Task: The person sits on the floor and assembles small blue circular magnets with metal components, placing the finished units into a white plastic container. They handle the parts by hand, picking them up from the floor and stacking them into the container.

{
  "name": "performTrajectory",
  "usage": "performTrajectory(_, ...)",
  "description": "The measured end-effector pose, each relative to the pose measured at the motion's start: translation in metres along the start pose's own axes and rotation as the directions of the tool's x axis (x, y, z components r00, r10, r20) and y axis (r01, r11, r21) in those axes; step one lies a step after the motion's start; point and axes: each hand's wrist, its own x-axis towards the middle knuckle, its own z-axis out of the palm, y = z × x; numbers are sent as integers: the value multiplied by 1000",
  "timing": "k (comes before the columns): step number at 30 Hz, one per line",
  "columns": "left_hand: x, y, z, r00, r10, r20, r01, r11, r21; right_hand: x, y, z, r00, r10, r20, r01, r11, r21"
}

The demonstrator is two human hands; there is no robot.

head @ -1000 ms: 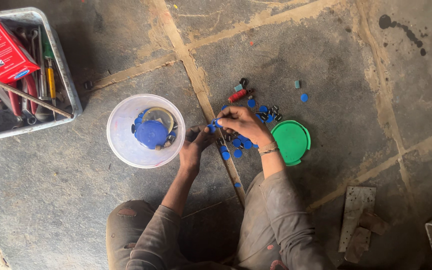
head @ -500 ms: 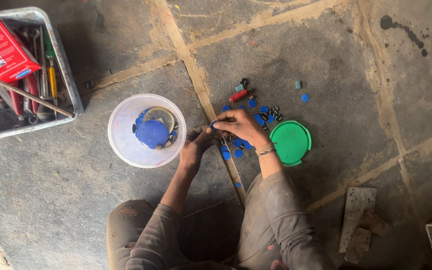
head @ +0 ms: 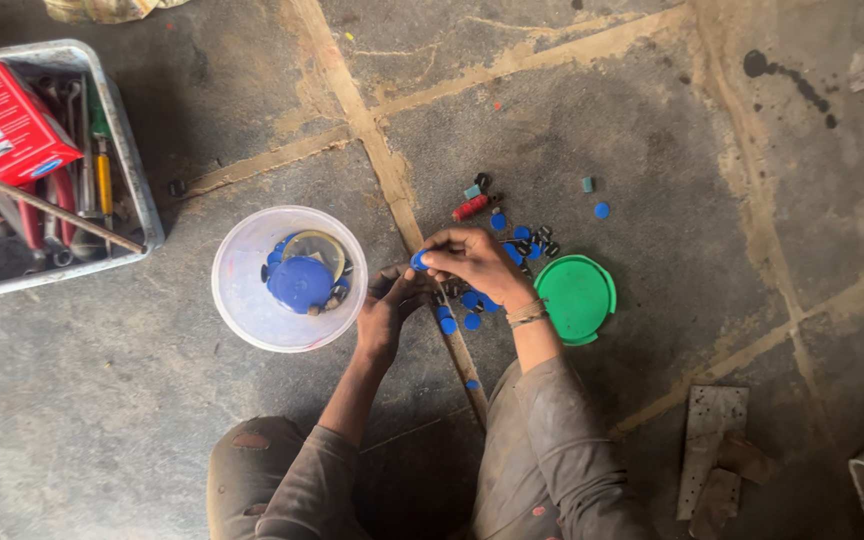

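Observation:
My right hand pinches a small blue round cap at its fingertips, just right of a clear plastic tub. Inside the tub lie a larger blue disc, a ring and small dark bits. My left hand is cupped just below the cap, palm up, fingers part curled; whether it holds anything I cannot tell. Several more blue caps and small black parts are scattered on the stone floor by my right hand. A green round lid lies to the right.
A grey metal tray with tools and a red box sits at the upper left. A red cylindrical part lies above the caps. A perforated metal plate rests lower right. My knees are at the bottom.
My right hand has shifted slightly left with the blue cap, nearer the tub. My left hand has stayed beneath it.

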Motion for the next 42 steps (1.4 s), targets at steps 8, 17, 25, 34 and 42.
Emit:
performTrajectory(8, -4, 2, 5, 999, 38, 7, -38, 984, 173, -7, -23, 21, 997, -69, -30, 72, 988, 136)
performTrajectory(17, 11, -32, -14, 806, 534, 254, -583, 643, 497, -22, -50, 116, 872, -486, 53, 487, 873, -8)
performTrajectory(25, 5, -15, -4, 990, 128, 61, -141, 854, 501, -19, -39, 85, 864, -408, -295, 344, 906, -245)
performTrajectory(34, -4, 2, 9, 999, 27, 28, -37, 898, 438, -12, 34, -56, 907, -173, -383, -96, 802, -589)
performTrajectory(42, -3, 0, 7, 999, 31, 26, -39, 895, 444, -3, 28, -39, 903, -140, -407, -236, 630, -740)
